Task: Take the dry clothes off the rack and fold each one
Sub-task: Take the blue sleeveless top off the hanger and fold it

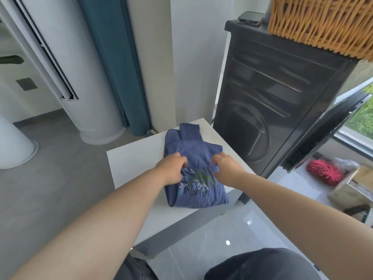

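Note:
A blue garment [193, 150] with embroidered leaves lies partly folded on a small white table [133, 164]. My left hand [171, 168] grips a fold of the cloth at its left middle, fingers curled into the fabric. On the right side, my right hand [227, 168] pinches the same fold. The embroidered part lies toward me, between my wrists. No drying rack is in view.
A dark washing machine [272, 102] stands right behind the table, with a wicker basket [323, 23] and a phone [251, 18] on top. At the left are a teal curtain [113, 63] and a white column [86, 77]. A red mop head [325, 171] lies at the right.

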A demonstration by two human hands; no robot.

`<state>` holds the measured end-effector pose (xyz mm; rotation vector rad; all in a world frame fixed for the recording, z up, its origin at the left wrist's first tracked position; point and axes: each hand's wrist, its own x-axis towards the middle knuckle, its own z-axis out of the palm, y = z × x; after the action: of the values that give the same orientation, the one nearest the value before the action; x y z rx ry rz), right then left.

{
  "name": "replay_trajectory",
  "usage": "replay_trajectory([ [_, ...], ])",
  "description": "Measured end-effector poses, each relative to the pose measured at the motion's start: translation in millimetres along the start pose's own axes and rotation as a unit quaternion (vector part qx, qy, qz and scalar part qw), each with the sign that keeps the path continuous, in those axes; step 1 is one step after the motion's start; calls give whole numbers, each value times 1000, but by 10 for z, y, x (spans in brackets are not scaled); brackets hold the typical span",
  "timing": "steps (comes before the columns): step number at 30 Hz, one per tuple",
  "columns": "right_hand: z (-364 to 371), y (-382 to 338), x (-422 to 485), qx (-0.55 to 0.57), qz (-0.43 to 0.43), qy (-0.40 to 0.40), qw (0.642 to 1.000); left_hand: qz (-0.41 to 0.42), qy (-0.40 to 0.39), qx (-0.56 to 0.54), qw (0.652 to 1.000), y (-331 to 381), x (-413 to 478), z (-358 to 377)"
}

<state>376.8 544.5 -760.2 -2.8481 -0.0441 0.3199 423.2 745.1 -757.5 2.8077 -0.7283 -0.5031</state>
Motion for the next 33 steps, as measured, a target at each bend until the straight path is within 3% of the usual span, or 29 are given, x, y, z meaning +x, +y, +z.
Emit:
replay_trajectory([
  [3,129,-99,-125,-29,-66,-5,997,45,6,7,999,61,-43,163],
  [6,259,-142,-228,-84,-108,-32,990,37,1,7,999,81,-65,288],
  [11,411,-93,-334,-138,-123,-102,977,24,55,40,997,37,-79,357],
  [14,456,-73,-394,-147,-125,-116,974,10,23,22,999,20,-85,391],
  [20,432,-60,-188,70,0,16,997,-126,-43,-164,977,29,-18,370],
  [22,411,-26,-107,148,52,-6,988,-137,-71,-171,973,2,35,369],
  [26,300,-10,-8,319,142,-79,934,-116,-124,-173,970,18,73,275],
  [30,185,35,26,324,152,-148,922,-99,-153,-257,949,-11,51,191],
  [33,88,83,11,376,134,-157,903,-125,-199,-362,902,-33,-11,137],
])
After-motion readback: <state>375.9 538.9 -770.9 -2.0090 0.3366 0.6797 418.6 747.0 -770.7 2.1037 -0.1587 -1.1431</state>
